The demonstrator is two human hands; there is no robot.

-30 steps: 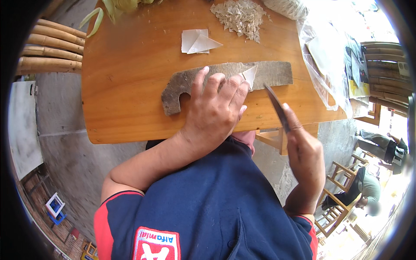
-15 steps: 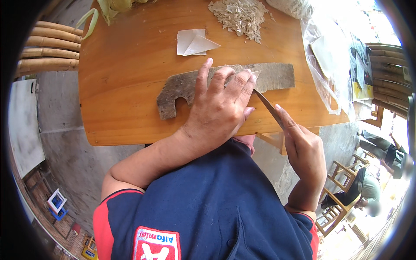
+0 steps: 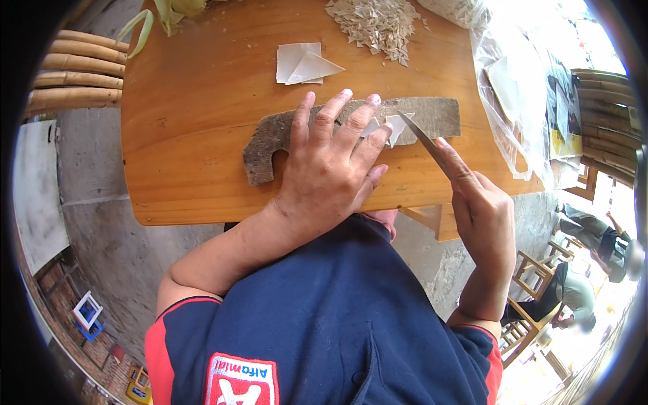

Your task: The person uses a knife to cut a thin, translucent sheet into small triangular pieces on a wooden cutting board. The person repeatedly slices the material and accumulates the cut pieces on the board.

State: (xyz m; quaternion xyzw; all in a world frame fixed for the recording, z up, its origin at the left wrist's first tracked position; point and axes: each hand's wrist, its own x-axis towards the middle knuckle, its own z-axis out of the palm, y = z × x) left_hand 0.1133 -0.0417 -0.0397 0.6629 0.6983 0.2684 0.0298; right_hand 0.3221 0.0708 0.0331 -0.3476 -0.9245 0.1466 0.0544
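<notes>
My left hand (image 3: 327,152) lies over a weathered wooden board (image 3: 432,116), its fingers stretched out and spread. Thin, pale, pointed pieces (image 3: 399,127) rest on the board beside its fingertips, partly covered by them. In my right hand (image 3: 480,202) is a knife (image 3: 424,142), with the forefinger along its back. The blade slants up to the left, and its tip is at the pale pieces. Beyond the board, a small stack of pale, thin sheets (image 3: 300,64) lies on the wooden table (image 3: 196,142).
A heap of small pale chips (image 3: 378,27) sits at the table's far side, next to a filled clear bag (image 3: 459,10). Plastic bags (image 3: 503,115) hang over the right edge. Yellowish-green strips (image 3: 172,13) lie far left. Two people (image 3: 577,297) are off to the right among wooden chairs.
My left hand has shifted slightly left and its fingers have spread, uncovering more of the pale pieces. The knife has moved up and right, its blade now showing to the tip.
</notes>
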